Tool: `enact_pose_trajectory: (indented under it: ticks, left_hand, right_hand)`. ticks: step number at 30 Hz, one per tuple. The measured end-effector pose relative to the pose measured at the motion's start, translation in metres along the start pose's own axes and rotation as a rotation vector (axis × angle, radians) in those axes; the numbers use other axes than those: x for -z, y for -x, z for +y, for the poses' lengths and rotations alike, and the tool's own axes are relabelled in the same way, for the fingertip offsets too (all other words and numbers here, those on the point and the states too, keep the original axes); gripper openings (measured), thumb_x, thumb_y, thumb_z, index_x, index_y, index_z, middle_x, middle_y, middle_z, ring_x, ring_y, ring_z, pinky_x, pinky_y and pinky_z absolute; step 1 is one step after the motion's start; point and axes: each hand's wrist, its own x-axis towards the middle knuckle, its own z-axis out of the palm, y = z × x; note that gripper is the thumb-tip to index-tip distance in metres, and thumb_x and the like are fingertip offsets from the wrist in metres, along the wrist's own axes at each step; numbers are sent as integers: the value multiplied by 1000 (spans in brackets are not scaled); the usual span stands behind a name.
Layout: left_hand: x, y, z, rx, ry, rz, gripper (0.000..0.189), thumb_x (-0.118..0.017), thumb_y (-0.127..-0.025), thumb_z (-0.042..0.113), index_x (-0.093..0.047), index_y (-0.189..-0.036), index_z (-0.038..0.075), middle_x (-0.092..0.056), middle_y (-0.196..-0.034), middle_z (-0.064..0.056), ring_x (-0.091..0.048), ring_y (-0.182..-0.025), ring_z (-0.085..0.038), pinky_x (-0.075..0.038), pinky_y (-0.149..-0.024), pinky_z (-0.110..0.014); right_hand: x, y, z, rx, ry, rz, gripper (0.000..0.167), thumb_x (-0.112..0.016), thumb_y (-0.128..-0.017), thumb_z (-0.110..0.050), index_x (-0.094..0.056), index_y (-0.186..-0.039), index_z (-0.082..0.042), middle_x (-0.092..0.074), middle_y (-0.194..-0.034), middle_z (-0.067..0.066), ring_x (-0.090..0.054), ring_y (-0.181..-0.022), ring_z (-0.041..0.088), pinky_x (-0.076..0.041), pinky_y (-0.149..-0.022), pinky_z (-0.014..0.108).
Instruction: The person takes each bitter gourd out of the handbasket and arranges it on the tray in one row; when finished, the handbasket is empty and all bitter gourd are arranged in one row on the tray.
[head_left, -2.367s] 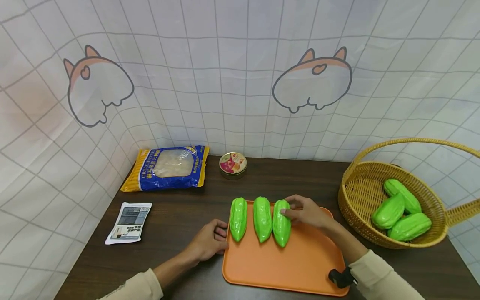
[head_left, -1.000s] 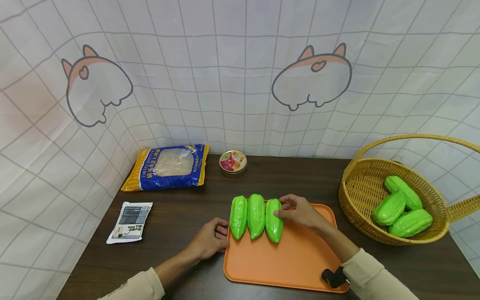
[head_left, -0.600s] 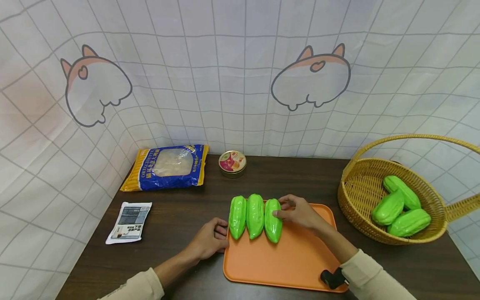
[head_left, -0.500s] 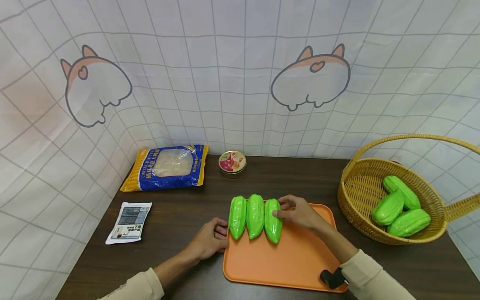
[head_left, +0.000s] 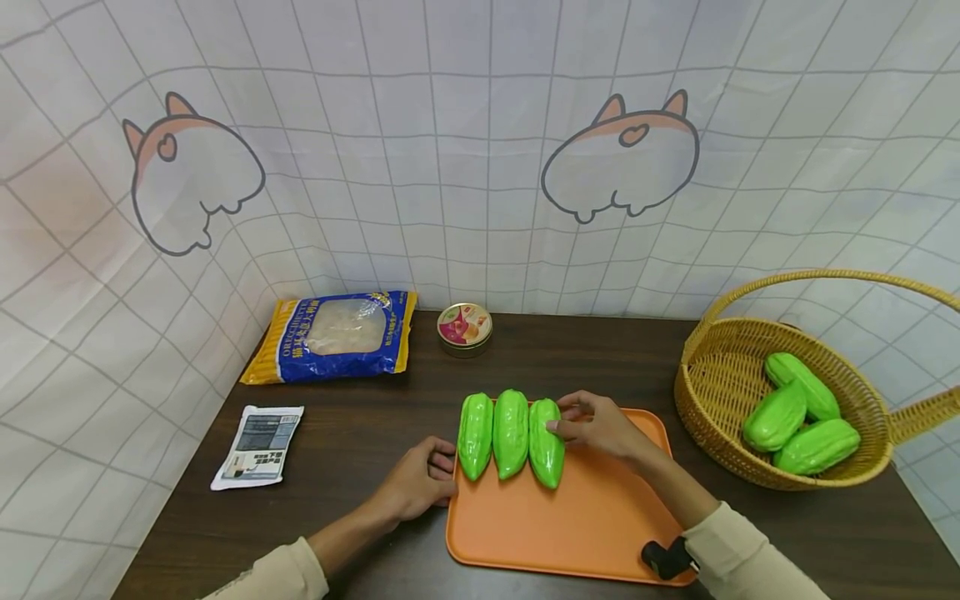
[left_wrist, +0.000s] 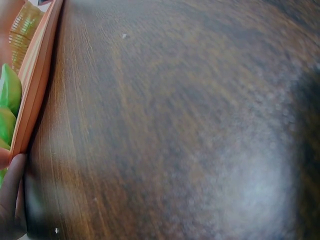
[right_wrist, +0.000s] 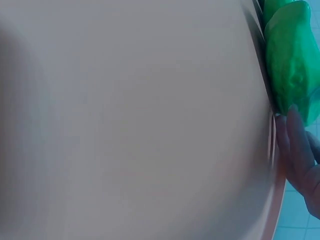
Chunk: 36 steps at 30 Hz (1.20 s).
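Three glossy green bitter melons lie side by side along the upper left of an orange tray [head_left: 555,533]: a left one [head_left: 475,437], a middle one [head_left: 511,433] and a right one [head_left: 547,446]. My right hand [head_left: 603,429] holds the right melon near its upper end, thumb on its side and fingers round the far end. In the right wrist view, fingertips [right_wrist: 294,112] meet the green skin. My left hand [head_left: 415,482] grips the tray's left edge. The left wrist view has the thumb at the rim [left_wrist: 30,110] and fingers [left_wrist: 12,195] outside it.
A wicker basket [head_left: 712,442] with a tall handle stands at the right and holds several more green melons [head_left: 817,446]. Toward the back are a blue and yellow pasta bag [head_left: 345,333] and a round tin [head_left: 465,327]. A small white packet [head_left: 258,447] lies at the left.
Since the oldest frame, the middle and right melons have shifted left, closer to the left one, with my right hand on the right one. Over the last half second everything stays nearly still.
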Motion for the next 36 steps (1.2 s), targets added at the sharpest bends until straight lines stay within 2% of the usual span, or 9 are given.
enact_pose_trajectory:
  ticks: [7,14,19,28,32,36]
  left_hand:
    - [0,-1,-2,-7,6,-7,58,-71,-71,-4,-54,-127,-5,-59,-106,-16,-62,-86,-19,-63,-65,-33]
    - [0,-2,-2,-7,3,-9,58,-71,-71,-3,-54,-127,-4,-58,-106,-16,-62,-86,-19,-63,-65,-32]
    - [-1,0,-2,-7,8,-2,59,-71,-71,-4,-54,-127,-4,-58,-107,-16,-62,-86,-19,-63,-65,-34]
    - [0,-1,0,2,9,1,58,-71,-70,-4,-54,-126,-4,-58,-106,-15,-61,-85,-19,-63,-65,-33]
    - [0,-1,0,-6,12,-2,58,-71,-69,-4,-54,-125,-5,-58,-105,-15,-61,-84,-19,-63,-64,-33]
    - [-1,-1,-1,-9,16,-4,58,-71,-69,-5,-54,-125,-5,-58,-105,-15,-61,-84,-19,-63,-64,-33]
  right_hand:
    - [8,3,-5,15,-20,11,55,-69,-94,-25,-49,-136,5,-58,-122,26,-70,-97,32,-62,-84,44]
    - [24,8,-11,-16,47,38,63,-69,-94,-31,-46,-140,5,-59,-125,25,-70,-101,35,-61,-88,45]
    - [42,14,-16,-33,91,37,65,-69,-94,-34,-46,-141,4,-58,-127,25,-68,-106,37,-60,-91,46]
    - [81,28,-23,1,159,42,64,-69,-94,-34,-47,-140,4,-59,-127,25,-69,-103,36,-61,-88,45]
    - [96,38,-29,2,188,35,62,-66,-96,-33,-45,-142,3,-58,-128,24,-67,-106,35,-60,-89,45]
    - [110,48,-33,-8,210,44,63,-64,-97,-34,-43,-143,3,-56,-130,25,-65,-111,35,-61,-88,39]
